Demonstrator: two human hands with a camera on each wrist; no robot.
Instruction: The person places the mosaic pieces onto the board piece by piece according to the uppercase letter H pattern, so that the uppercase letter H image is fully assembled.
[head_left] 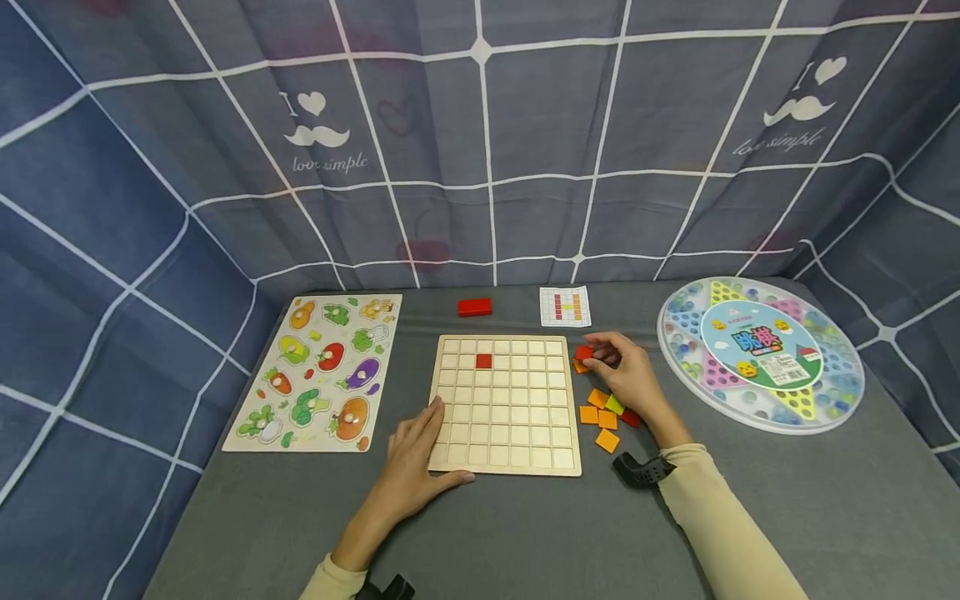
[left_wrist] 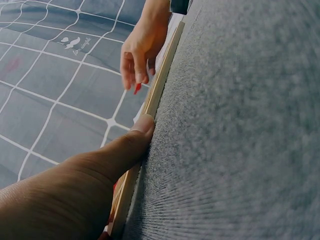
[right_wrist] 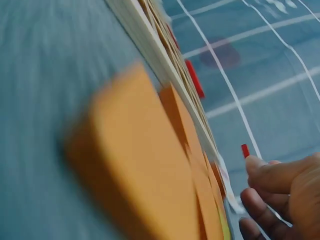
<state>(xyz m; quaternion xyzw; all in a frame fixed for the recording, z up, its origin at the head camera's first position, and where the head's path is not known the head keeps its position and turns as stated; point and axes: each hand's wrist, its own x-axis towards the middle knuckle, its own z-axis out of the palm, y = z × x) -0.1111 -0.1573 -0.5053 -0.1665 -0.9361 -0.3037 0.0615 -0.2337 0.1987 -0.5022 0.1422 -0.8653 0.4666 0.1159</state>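
A wooden grid board (head_left: 517, 417) lies flat on the table, with one red square tile (head_left: 483, 361) set in a cell of its second row. My left hand (head_left: 415, 454) rests at the board's lower-left corner, fingers stretched along the left edge. Its thumb (left_wrist: 122, 150) lies against the front edge. Off the board's right side, my right hand (head_left: 626, 372) pinches a small red tile (right_wrist: 245, 150) between thumb and fingertips, raised above the table. Below that hand are several orange tiles (head_left: 607, 419), a yellow-green tile (head_left: 615, 404) and a red tile (head_left: 630, 417) partly hidden by the wrist.
Behind the board lie a red block (head_left: 475, 307) and a pattern card (head_left: 566, 307) with a coloured grid. To the left is a vegetable picture board (head_left: 315, 375); a round game box (head_left: 761, 354) stands at the right. A checked curtain (head_left: 420, 125) surrounds the table.
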